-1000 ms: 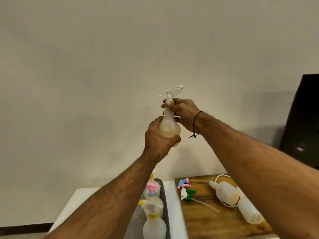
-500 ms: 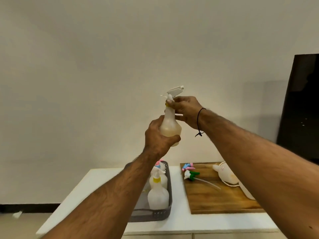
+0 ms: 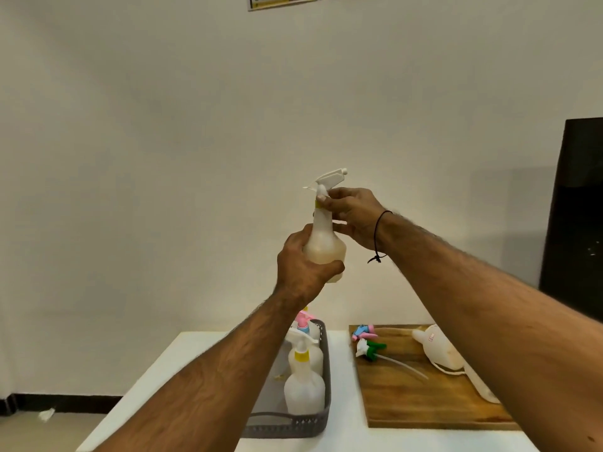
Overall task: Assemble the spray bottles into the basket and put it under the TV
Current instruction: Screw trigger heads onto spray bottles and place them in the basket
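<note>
I hold a translucent spray bottle (image 3: 323, 238) upright at chest height in front of the wall. My left hand (image 3: 301, 272) grips its round body. My right hand (image 3: 354, 215) pinches the yellow collar under the white trigger head (image 3: 329, 178). Below, a grey basket (image 3: 321, 415) on the white cabinet top (image 3: 169, 370) holds assembled bottles, the nearest one with a yellow collar (image 3: 304, 386). On a wooden board (image 3: 421, 402) lie loose trigger heads (image 3: 367, 340) and capless bottles (image 3: 439, 352), partly hidden by my right arm.
The dark TV (image 3: 577, 230) stands at the right against the wall. The floor (image 3: 49, 432) shows at the lower left, with a scrap of paper on it. A poster edge (image 3: 284, 0) is at the top of the wall.
The view has tilted back, showing more of the cabinet top and basket. My right hand's fingers have shifted around the collar of the held bottle; the bottle stays upright in my left hand.
</note>
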